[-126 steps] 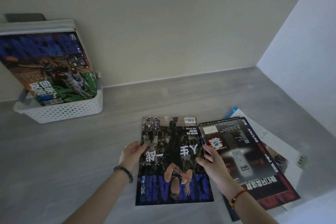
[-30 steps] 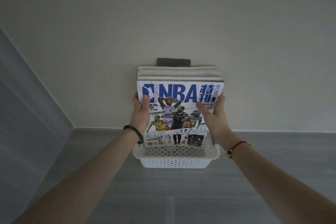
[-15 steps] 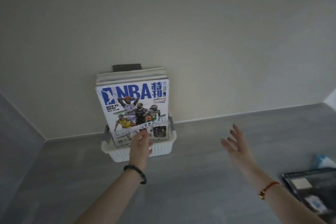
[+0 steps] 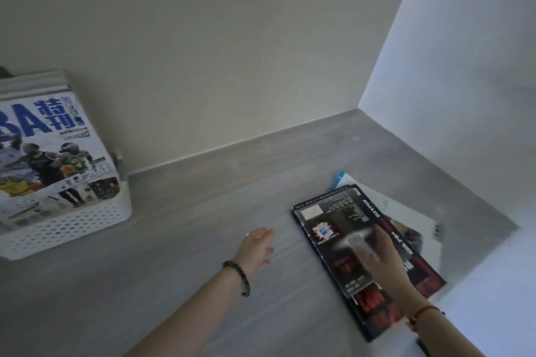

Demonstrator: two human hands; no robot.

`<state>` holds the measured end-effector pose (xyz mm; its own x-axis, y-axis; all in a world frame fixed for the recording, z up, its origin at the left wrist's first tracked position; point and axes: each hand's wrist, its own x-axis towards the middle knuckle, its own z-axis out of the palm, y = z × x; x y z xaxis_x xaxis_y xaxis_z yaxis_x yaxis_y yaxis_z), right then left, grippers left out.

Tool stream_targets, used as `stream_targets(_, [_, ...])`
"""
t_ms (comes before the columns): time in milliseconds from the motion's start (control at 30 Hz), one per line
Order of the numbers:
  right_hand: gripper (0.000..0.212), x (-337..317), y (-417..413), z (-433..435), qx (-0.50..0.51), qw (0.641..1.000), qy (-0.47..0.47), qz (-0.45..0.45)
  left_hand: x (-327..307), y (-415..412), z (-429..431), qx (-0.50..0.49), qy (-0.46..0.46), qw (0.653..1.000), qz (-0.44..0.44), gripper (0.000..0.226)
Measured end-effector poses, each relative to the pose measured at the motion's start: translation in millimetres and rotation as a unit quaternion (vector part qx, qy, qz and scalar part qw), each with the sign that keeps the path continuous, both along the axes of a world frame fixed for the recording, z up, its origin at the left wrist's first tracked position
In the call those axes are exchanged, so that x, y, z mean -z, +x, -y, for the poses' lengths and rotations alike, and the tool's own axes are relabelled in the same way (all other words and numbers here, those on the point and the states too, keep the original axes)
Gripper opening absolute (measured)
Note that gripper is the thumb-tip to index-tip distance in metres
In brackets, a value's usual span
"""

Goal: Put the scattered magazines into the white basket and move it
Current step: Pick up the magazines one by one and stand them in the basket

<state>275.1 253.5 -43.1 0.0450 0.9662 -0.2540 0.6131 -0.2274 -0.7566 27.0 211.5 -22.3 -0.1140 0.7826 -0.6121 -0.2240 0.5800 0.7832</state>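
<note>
The white basket (image 4: pixel 72 226) stands at the left against the wall, with several magazines upright in it; the front one is an NBA magazine (image 4: pixel 49 153). On the floor at the right lies a dark magazine with red print (image 4: pixel 342 240), on top of a white magazine (image 4: pixel 406 211) and a blue-edged one (image 4: pixel 338 178). My right hand (image 4: pixel 377 255) hovers flat over the dark magazine, blurred, fingers apart. My left hand (image 4: pixel 256 246) is open above the bare floor, left of that magazine, holding nothing.
The grey floor (image 4: pixel 188 226) runs between the basket and the pile. A beige wall (image 4: pixel 232 52) is behind, and a pale wall (image 4: pixel 464 66) closes the right side, forming a corner near the pile.
Both hands let go of the NBA magazine, which now stands in the basket. The view swung right, and both hands moved to the dark magazine on the floor.
</note>
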Motion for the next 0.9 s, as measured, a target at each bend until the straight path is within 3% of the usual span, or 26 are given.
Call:
stream_targets(167, [0.082, 6.4, 34.1, -11.1, -0.026, 0.999, 0.004, 0.035, 15.5, 58.1, -14.5, 0.041, -0.001, 0.999, -0.02, 0.05])
stream_targets(300, [0.106, 20.5, 27.1, -6.0, -0.149, 0.975, -0.043, 0.157, 28.7, 86.9, -17.1, 0.127, 0.109, 0.974, -0.15, 0.051])
stream_targets(367, [0.115, 33.4, 11.6, 5.3, -0.216, 0.949, -0.034, 0.225, 39.3, 89.8, -18.1, 0.185, 0.16, 0.927, -0.284, 0.061])
stream_targets(467, [0.119, 43.7, -10.1, 17.3, -0.277, 0.918, -0.014, 0.284, 50.6, 83.1, -23.2, 0.305, 0.183, 0.825, -0.44, 0.078])
stream_targets(567, [0.125, 42.0, -23.1, 23.0, -0.325, 0.89, -0.025, 0.32, 53.7, 68.8, -28.8, 0.455, 0.154, 0.716, -0.507, 0.1])
stream_targets(667, [0.127, 37.5, -27.8, 23.6, -0.343, 0.877, -0.038, 0.333, 54.6, 51.0, -29.4, 0.544, 0.146, 0.628, -0.538, 0.113])
stream_targets(733, [0.123, 35.0, -28.1, 21.9, -0.348, 0.876, -0.037, 0.333, 54.9, 41.8, -27.6, 0.563, 0.147, 0.595, -0.555, 0.111])
stream_targets(900, [0.124, 32.8, -23.3, 26.3, -0.379, 0.868, -0.03, 0.318, 52.2, 39.4, -25.4, 0.577, 0.143, 0.567, -0.571, 0.094])
